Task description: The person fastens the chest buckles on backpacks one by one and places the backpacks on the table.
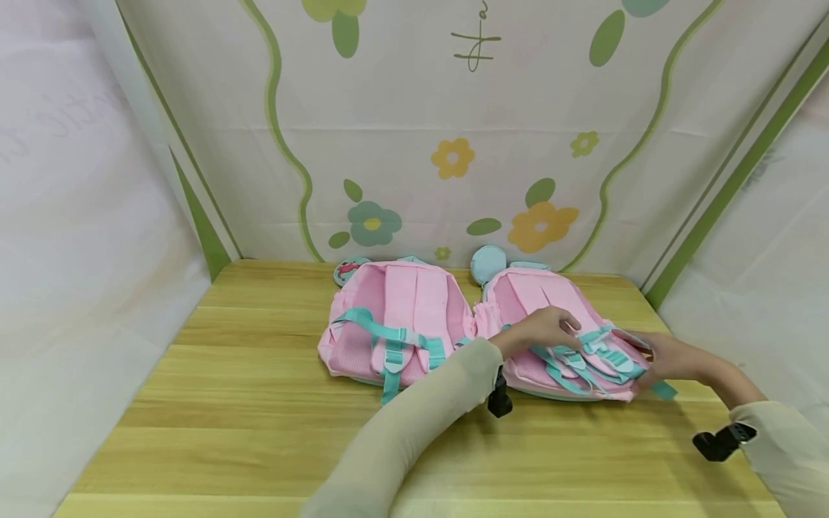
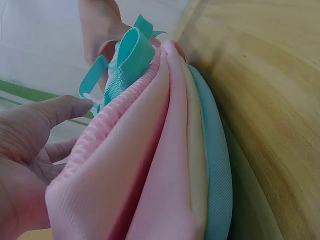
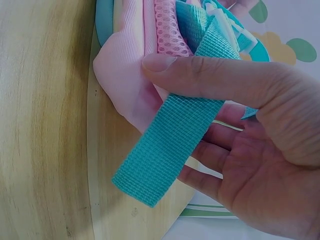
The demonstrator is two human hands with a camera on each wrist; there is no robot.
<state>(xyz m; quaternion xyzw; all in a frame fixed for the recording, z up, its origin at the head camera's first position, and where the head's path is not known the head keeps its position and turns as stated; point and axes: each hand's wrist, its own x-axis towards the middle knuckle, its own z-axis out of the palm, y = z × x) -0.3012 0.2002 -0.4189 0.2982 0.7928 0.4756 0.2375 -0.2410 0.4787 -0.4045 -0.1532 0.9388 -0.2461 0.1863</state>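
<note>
Two pink backpacks with teal straps lie on a wooden table, their strap sides up. Over the right backpack (image 1: 544,288) reaches my left hand (image 1: 544,329), its fingers near the teal straps and white buckles. In the left wrist view its thumb (image 2: 75,106) extends beside a teal strap loop (image 2: 136,52); whether it touches is unclear. My right hand (image 1: 676,360) grips that backpack's lower right corner. The right wrist view shows its thumb on the pink fabric (image 3: 125,65), with a loose teal strap end (image 3: 160,155) passing between thumb and fingers.
The left backpack (image 1: 414,302) lies against the right one, a teal strap hanging off its front. Round teal pouches (image 1: 488,265) stick out behind the bags. Flower-printed fabric walls (image 1: 401,144) enclose the wooden table (image 1: 233,403) at the back and sides.
</note>
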